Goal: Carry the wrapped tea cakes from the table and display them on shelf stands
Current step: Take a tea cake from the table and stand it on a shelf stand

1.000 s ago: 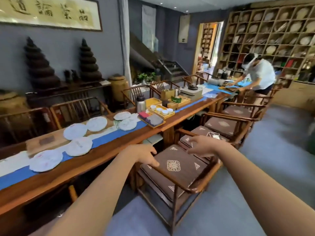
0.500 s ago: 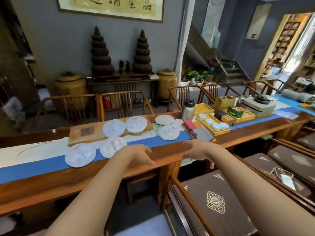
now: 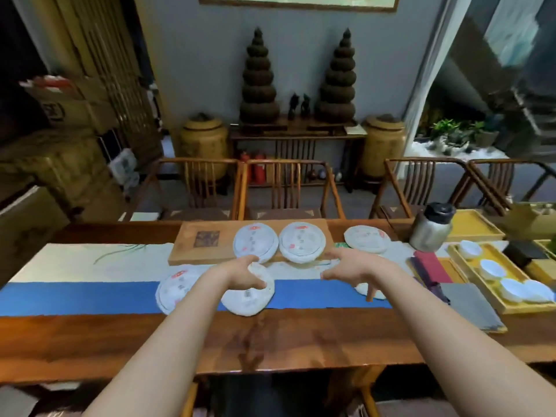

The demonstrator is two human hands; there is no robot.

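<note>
Several white paper-wrapped tea cakes lie on the long wooden table. Two rest on a wooden board: one on the left and one on the right. Another cake lies further right, and one sits on the blue runner at the left. My left hand arches over the far edge of a cake that lies flat on the runner, fingers apart. My right hand hovers spread above a mostly hidden cake. No shelf stand is in view.
At the right stand a steel flask, a yellow tray of white cups, folded cloths and a yellow box. Wooden chairs line the table's far side. Behind them are a console with dark stacked towers and two large jars.
My view has swung left from the chairs and the far shelves to face the table squarely. Both hands have reached forward over the table, the left one onto a tea cake.
</note>
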